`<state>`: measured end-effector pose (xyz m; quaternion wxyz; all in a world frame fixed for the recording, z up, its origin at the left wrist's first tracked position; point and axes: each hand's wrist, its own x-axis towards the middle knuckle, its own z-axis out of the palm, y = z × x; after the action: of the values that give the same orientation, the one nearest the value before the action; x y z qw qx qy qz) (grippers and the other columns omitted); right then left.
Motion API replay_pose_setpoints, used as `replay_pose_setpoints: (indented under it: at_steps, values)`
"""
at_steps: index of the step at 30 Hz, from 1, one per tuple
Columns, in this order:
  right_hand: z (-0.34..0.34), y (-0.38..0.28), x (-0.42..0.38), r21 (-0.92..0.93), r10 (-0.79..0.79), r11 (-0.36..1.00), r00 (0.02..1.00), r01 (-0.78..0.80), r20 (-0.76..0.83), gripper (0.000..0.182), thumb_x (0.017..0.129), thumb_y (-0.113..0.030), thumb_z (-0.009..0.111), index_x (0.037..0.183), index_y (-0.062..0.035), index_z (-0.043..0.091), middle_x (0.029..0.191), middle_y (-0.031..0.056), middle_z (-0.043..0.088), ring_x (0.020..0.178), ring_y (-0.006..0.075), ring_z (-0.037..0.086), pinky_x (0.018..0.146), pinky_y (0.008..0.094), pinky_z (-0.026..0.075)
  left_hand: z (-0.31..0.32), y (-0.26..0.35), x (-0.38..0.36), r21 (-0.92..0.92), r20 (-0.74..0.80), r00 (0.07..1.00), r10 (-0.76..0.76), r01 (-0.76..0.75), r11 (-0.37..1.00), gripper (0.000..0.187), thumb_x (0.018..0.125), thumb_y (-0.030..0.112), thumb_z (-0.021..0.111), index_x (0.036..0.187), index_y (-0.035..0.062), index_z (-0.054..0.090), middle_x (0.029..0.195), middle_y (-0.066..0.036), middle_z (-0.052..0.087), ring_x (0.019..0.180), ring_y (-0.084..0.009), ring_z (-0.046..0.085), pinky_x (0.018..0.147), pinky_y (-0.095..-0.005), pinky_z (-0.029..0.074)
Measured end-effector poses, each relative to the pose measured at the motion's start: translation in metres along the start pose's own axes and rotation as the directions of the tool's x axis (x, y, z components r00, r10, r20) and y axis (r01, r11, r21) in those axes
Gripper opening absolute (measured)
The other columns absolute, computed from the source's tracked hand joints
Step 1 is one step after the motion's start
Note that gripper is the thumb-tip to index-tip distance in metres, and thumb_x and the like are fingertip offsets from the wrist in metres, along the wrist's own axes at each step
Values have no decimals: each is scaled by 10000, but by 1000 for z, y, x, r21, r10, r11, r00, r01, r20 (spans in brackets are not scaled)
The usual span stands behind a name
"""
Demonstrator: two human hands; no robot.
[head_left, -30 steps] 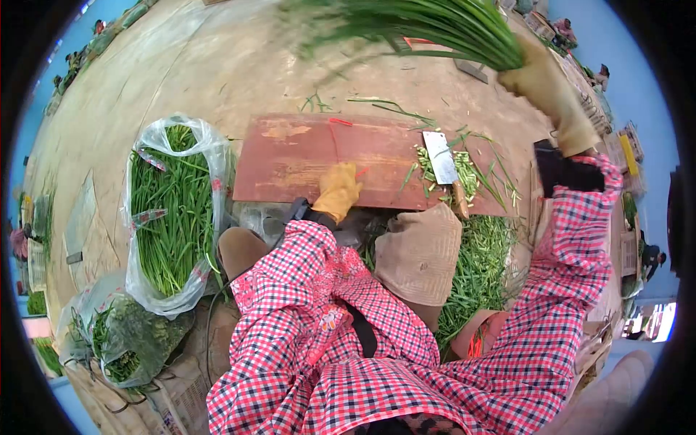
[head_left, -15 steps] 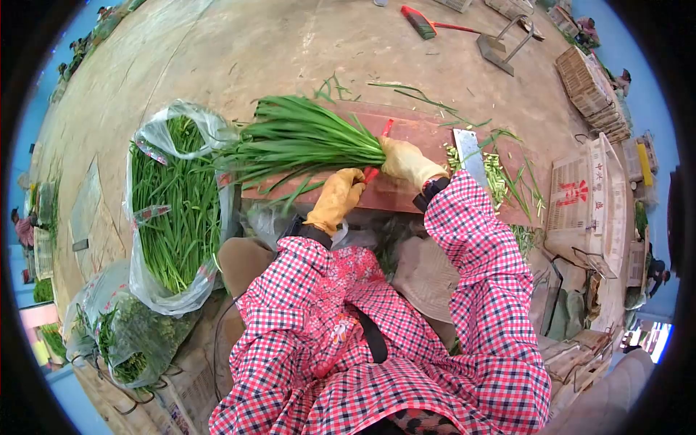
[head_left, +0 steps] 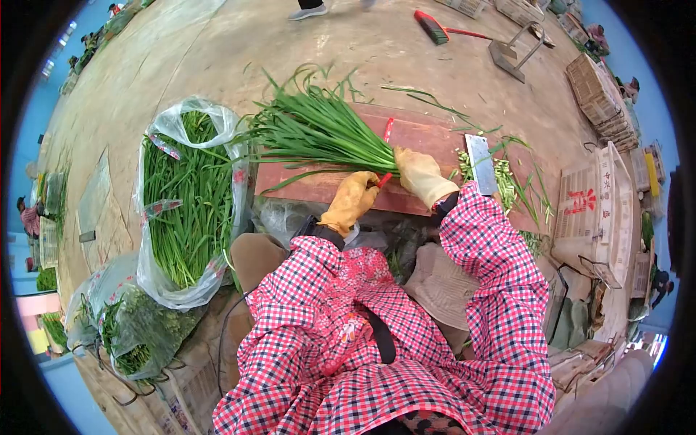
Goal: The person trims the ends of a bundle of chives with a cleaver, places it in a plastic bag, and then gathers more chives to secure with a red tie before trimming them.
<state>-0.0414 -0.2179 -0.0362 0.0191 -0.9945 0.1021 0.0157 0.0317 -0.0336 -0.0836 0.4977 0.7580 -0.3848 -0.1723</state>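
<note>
My right hand (head_left: 418, 174), in a pale yellow glove, grips the cut end of a bunch of long green stalks (head_left: 319, 130), whose leaves fan out to the left over a reddish board (head_left: 290, 177). Just below the bunch, my left hand (head_left: 351, 199), in an orange-yellow glove, pinches one end of a red strip (head_left: 384, 180). The strip's other end sticks up above the bunch. A cleaver (head_left: 481, 163) lies on the board to the right of my right hand, with chopped stalk ends (head_left: 505, 185) beside it.
An open plastic bag (head_left: 148, 246) of green stalks stands left of the board, with another bag (head_left: 156, 330) below it. A white crate (head_left: 591, 210) is at the right. On the floor ahead are a red brush (head_left: 433, 27) and a person's foot (head_left: 308, 12).
The bunch's leaves have spread upward and look looser. Both hands stay close to its cut end. A person's foot has come into view at the top. The whole view has shifted slightly.
</note>
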Motion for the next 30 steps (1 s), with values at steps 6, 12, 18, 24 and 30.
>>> replay_pose_setpoints:
  at_steps: [6,12,18,24,30]
  values:
    - [11,3,-3,-107,-99,991,987,86,-124,175,862,-75,542,1021,-2,561,812,182,674,683,362,698,578,474,560,-35,30,-12,545,62,988,138,-149,825,295,840,120,631,1122,34,638,1007,-178,677,936,-348,664,750,-433,524]
    - [14,1,-2,-127,-101,988,989,88,-104,204,887,-89,525,1058,19,547,848,179,678,739,357,703,607,477,557,-52,34,41,870,231,858,459,-394,298,820,642,245,808,1373,55,486,1427,-157,475,1359,-335,426,1044,-544,397]
    - [-2,-1,-5,-33,-64,997,997,63,-36,245,868,-68,536,1101,7,549,887,184,688,785,362,703,655,482,559,-51,15,82,607,493,818,298,-568,556,971,606,232,850,1453,91,397,1435,-138,472,1413,-309,365,1111,-600,302]
    - [-25,47,-27,18,-85,996,995,84,56,383,789,-72,615,1160,3,555,916,187,692,846,376,694,708,475,557,-39,6,84,709,419,842,339,-537,457,523,751,132,707,1252,92,560,1082,-94,614,1088,-293,588,1034,-577,383]
    - [-62,84,-61,19,124,992,992,-124,34,462,912,-288,594,1273,-6,536,1110,217,657,1041,359,651,847,458,528,-38,6,92,720,433,846,313,-533,444,527,675,139,772,1163,95,578,998,-113,614,996,-312,606,887,-475,446]
